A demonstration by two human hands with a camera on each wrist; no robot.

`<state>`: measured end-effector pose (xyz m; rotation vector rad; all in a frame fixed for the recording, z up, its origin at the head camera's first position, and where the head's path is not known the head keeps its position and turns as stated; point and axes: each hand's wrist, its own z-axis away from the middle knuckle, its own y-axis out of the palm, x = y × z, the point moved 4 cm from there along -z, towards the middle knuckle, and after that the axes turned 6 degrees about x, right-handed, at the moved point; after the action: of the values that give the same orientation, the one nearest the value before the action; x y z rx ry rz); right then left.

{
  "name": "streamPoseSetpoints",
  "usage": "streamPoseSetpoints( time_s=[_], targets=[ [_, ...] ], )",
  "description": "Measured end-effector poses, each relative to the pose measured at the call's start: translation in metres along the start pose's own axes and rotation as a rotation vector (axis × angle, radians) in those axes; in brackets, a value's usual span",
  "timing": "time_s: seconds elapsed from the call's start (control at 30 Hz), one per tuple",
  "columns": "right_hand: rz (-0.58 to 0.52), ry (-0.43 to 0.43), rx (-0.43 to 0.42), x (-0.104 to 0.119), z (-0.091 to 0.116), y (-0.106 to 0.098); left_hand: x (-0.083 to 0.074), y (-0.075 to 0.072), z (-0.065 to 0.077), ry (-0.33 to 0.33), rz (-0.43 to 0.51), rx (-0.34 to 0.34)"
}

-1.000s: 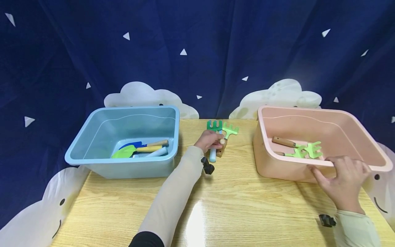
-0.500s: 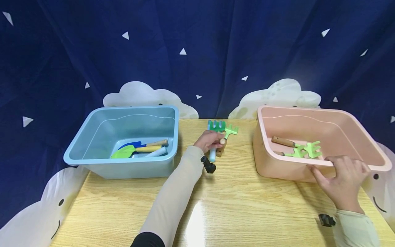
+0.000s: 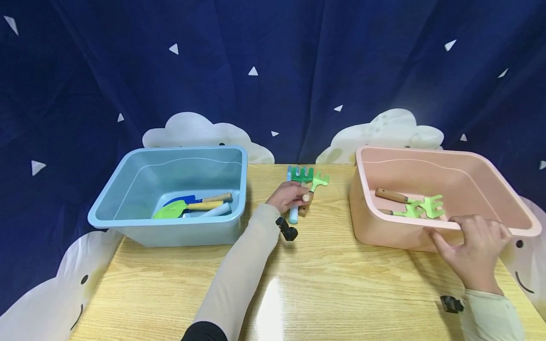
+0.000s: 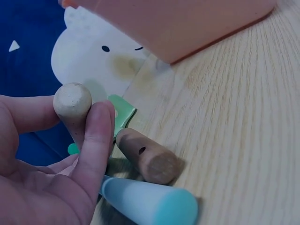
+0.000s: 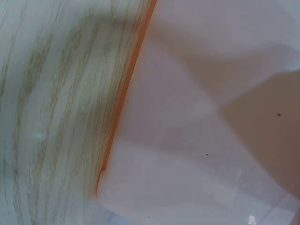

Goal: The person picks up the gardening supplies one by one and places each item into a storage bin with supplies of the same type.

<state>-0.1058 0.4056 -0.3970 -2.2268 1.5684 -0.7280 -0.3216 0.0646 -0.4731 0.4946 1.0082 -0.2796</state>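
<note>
My left hand (image 3: 286, 197) pinches the pale wooden handle (image 4: 72, 102) of a dark green hand rake (image 3: 302, 174) between thumb and fingers. Close under it on the table lie a light green rake (image 3: 319, 180) with a brown wooden handle (image 4: 149, 158) and a tool with a light blue handle (image 3: 294, 214), its head partly hidden. My right hand (image 3: 475, 248) grips the front rim of the pink tub (image 3: 396, 235), fingers over the edge and thumb outside. The right wrist view shows just the tub's wall (image 5: 187, 122) and the wooden table.
Inside the pink tub are two light green rakes (image 3: 432, 206) with wooden handles. On the left stands a blue tub (image 3: 166, 223) holding a blue shovel (image 3: 181, 200), a green shovel (image 3: 171, 210) and a light-blue-handled tool (image 3: 216, 210). A navy curtain (image 3: 290, 85) hangs behind.
The dark green rake's head has shifted slightly right in my left hand's grip, showing more of the light blue tool beside it. My right hand stays on the pink tub's rim.
</note>
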Motion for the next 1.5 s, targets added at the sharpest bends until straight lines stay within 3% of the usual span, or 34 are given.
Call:
streamPoseSetpoints(
  time_s=[0.47,0.6,0.77,0.9,1.2,1.5],
  targets=[
    [-0.008,-0.004,-0.020,0.002,-0.002,0.000,-0.001,-0.005,0.011,0.020,0.030,0.049],
    [-0.005,-0.001,-0.002,-0.001,-0.001,0.000,-0.004,-0.007,0.011,0.052,0.051,0.060],
    [-0.009,-0.006,-0.005,0.001,-0.002,0.000,-0.014,-0.007,0.014,0.113,-0.013,0.078],
    [-0.012,-0.010,-0.014,0.003,-0.002,-0.001,-0.029,-0.001,0.018,0.196,-0.103,0.077],
    [0.003,0.007,0.015,-0.001,0.000,0.000,-0.062,0.024,0.038,0.388,-0.160,0.133],
    [0.006,0.016,0.028,-0.003,0.001,0.001,-0.073,0.036,0.044,0.390,-0.132,0.157]
  ],
)
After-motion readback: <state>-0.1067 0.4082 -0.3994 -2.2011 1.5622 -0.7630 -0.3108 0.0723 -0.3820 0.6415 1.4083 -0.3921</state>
